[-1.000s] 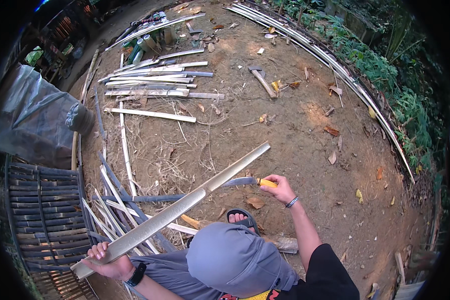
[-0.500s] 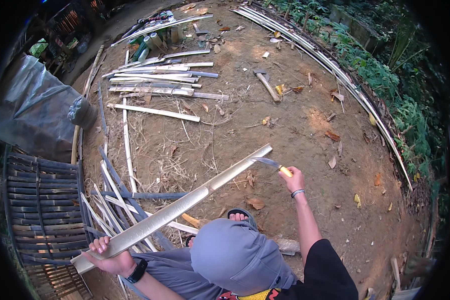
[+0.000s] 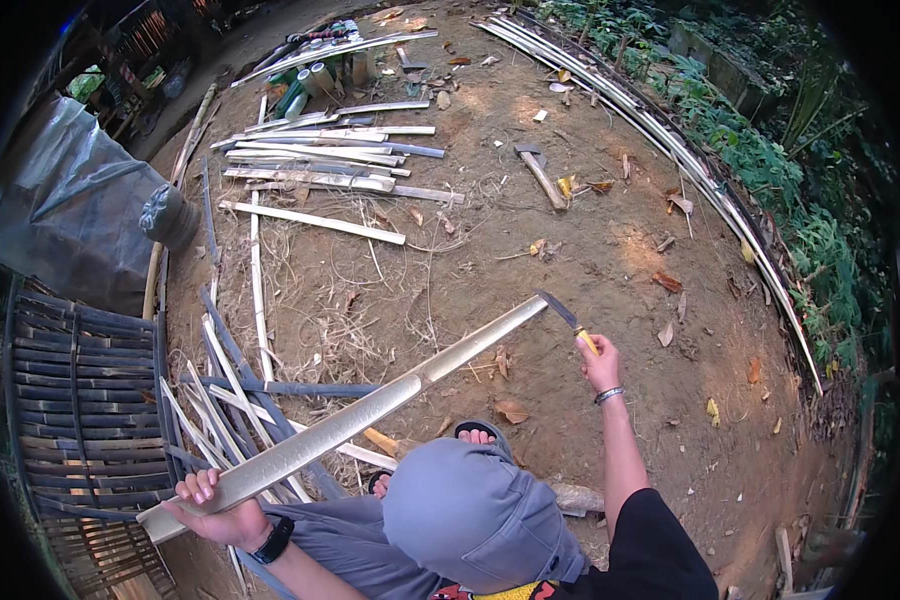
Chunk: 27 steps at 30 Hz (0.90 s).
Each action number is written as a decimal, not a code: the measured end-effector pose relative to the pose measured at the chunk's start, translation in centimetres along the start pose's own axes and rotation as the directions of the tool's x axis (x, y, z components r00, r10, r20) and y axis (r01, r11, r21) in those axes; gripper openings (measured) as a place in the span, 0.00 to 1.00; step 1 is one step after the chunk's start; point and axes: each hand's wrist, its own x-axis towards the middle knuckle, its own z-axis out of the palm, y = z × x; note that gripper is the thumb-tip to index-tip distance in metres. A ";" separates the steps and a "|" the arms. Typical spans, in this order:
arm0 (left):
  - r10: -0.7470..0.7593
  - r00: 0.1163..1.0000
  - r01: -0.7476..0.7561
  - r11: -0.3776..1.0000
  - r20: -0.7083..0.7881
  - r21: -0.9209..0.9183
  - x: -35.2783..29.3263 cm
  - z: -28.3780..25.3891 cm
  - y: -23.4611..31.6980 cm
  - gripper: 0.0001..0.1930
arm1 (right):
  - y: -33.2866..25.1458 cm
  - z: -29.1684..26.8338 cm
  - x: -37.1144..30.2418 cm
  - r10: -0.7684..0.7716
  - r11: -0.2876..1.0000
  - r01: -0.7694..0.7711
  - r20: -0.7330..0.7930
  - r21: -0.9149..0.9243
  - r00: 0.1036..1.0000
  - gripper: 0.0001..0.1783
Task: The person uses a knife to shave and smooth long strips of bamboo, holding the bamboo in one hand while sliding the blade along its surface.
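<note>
The head camera is looking down on an open-air yard, where a rack of dark bamboo slats (image 3: 95, 425) is filling the lower left and translucent plastic sheeting (image 3: 75, 225) is hanging in folds above it. Dim structures are standing in shade in the upper-left corner. Next, the left hand (image 3: 222, 517) is closing around the near end of a split bamboo length (image 3: 355, 420), thumb on one side and fingertips curling over the edge. That trough-shaped piece is slanting up toward the right, its pale hollow face showing, above a heap of loose bamboo strips (image 3: 232, 385). Farther up, a second pile of strips (image 3: 320, 155) is lying across the bare brown earth (image 3: 480, 225), which is carrying tangled shavings and scattered dry leaves. A sandalled foot (image 3: 477, 434) is resting near the middle. Beyond, a wooden-handled hatchet (image 3: 544, 182) is lying on the soil. To its lower right, the right hand (image 3: 600, 368) is wrapping its fingers around the yellow handle of a knife (image 3: 564, 315), whose tip is sitting at the bamboo's far end; whether they are touching is unclear. Long pale strips (image 3: 670, 140) are bordering green plants (image 3: 770, 170) at right.
</note>
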 end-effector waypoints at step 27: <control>0.175 0.894 -0.066 0.962 -0.412 0.266 0.1 0.5 -0.6 0.17 | -1.1 12.6 -12.7 -0.126 0.830 0.444 0.661 -0.338 0.739 0.22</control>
